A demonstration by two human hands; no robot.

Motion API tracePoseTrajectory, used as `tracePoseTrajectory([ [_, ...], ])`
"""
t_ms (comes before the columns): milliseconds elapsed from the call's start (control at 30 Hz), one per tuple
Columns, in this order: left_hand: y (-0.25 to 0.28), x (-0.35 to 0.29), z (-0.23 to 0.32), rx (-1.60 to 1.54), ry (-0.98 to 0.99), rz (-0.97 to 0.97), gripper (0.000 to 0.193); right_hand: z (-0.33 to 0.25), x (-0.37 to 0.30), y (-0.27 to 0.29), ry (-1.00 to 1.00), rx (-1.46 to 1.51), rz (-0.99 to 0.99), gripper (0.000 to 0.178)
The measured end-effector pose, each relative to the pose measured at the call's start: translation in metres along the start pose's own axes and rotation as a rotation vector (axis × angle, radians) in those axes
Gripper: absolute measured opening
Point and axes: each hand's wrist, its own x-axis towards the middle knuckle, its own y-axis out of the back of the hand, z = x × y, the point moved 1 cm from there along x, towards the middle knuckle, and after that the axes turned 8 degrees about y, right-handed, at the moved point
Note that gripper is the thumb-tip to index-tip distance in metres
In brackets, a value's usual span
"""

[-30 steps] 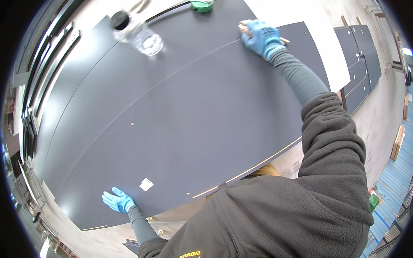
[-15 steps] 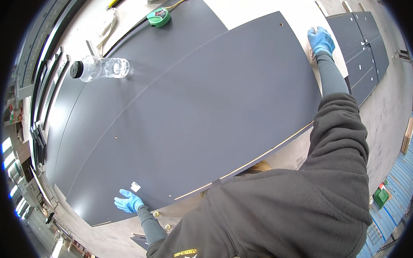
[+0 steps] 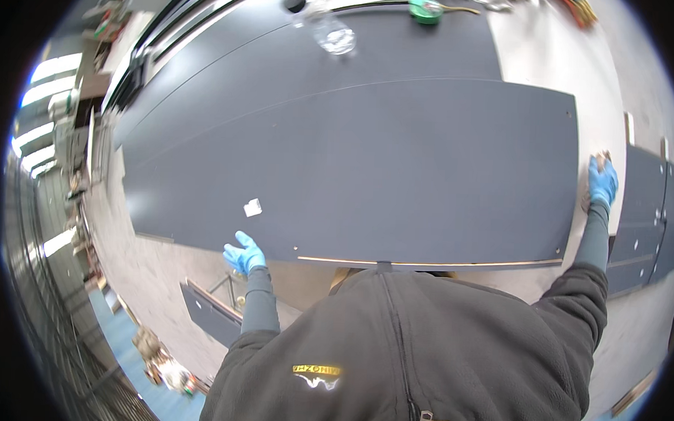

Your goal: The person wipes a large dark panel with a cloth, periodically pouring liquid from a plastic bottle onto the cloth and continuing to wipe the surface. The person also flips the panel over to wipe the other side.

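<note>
A large dark grey panel lies flat in front of me, above another dark grey panel. My left hand, in a blue glove, is at the near edge on the left, fingers spread and holding nothing. Close by on the panel is a small white label. Past the panel's right end, my right hand, also blue-gloved, is closed on what looks like a crumpled brownish cloth over the white surface. Its fingers are partly hidden.
A clear plastic bottle with a black cap lies on the rear panel. Beyond it is a green tape measure. Dark strips lie at the far left. More dark panels stand on the right, and another panel is below my left hand.
My view has swung, so the panel now lies more level across it. My right hand has come nearer along the panel's right end. The left stays spread at the near edge.
</note>
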Motion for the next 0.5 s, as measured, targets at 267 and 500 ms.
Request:
tracePoseTrajectory([
  [267,-0.040,0.018,-0.067,-0.385,0.554,-0.273,0.098,-0.157,-0.012,0.036,0.458,-0.466,0.206,0.051],
  [500,-0.096,0.038,-0.105,-0.883,0.974,-0.379,0.080,-0.268,0.014,-0.025,0.647,-0.327,0.071,0.054],
])
